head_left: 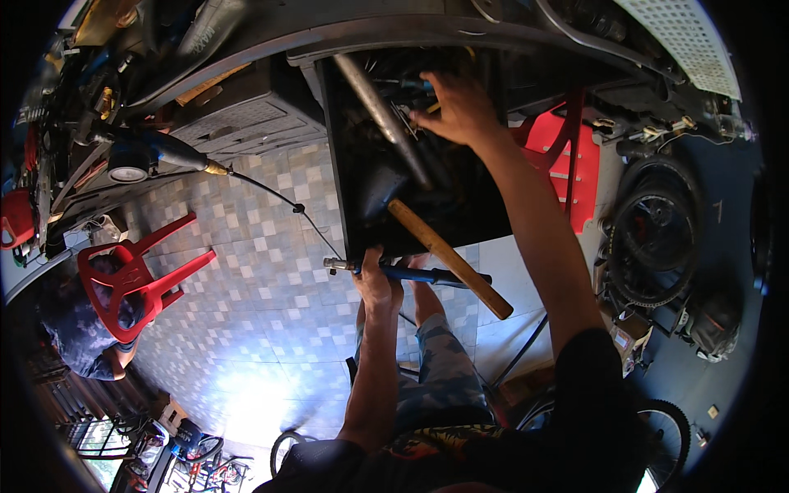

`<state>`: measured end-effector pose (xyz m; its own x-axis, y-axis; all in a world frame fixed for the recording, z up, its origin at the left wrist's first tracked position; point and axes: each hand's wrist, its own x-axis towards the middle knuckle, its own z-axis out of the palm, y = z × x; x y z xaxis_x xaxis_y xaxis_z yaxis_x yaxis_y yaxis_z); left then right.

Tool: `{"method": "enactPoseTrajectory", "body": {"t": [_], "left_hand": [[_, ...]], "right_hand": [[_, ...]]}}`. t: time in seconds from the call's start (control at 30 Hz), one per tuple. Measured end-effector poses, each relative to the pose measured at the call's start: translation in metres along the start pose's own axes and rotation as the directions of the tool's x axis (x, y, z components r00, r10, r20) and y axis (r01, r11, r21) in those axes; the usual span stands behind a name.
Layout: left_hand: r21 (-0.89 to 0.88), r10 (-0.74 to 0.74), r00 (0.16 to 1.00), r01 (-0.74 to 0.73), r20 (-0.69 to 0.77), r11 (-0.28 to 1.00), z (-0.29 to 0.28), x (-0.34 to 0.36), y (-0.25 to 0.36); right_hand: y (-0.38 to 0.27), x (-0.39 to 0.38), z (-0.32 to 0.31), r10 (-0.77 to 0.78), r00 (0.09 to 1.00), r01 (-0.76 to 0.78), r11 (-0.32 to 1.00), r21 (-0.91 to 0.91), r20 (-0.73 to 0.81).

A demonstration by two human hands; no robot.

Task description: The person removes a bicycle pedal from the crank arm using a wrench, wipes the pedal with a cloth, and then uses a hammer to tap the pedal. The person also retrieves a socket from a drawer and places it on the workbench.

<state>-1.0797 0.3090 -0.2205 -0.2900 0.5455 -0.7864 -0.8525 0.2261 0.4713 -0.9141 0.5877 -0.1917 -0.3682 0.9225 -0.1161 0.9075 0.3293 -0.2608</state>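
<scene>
In front of me a black drawer [335,164] is pulled out, with several tools inside. My right hand [462,108] reaches over its far part, fingers apart with nothing visible between them. Next to it a grey metal tube [374,107] slants through the drawer. A mallet [444,255] with a dark head lies there too, its wooden handle sticking out past the front edge. My left hand [378,286], just below that edge, is closed around a blue-and-black bar-shaped tool [448,278] with a metal head at its left end. The drawer's deeper contents are dark and blurred.
A red plastic chair [136,287] stands at left with a person [78,316] on it. Another red chair [575,168] is right of the drawer. An inflator gauge [129,168] with a hose hangs at left. Bicycle wheels [653,230] lean at right.
</scene>
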Motion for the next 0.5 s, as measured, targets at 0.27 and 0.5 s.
{"method": "enactPoseTrajectory", "body": {"t": [0.27,0.5], "left_hand": [[0.026,0.004,1.000,-0.004,-0.008,1.000,0.003,0.000,0.001],[0.028,-0.033,0.999,0.034,-0.040,0.999,0.007,-0.004,0.003]], "right_hand": [[-0.035,-0.087,0.000,-0.147,0.988,0.149,0.987,-0.053,0.037],[-0.047,-0.133,0.003,-0.203,0.976,0.208,0.976,-0.071,0.079]]}}
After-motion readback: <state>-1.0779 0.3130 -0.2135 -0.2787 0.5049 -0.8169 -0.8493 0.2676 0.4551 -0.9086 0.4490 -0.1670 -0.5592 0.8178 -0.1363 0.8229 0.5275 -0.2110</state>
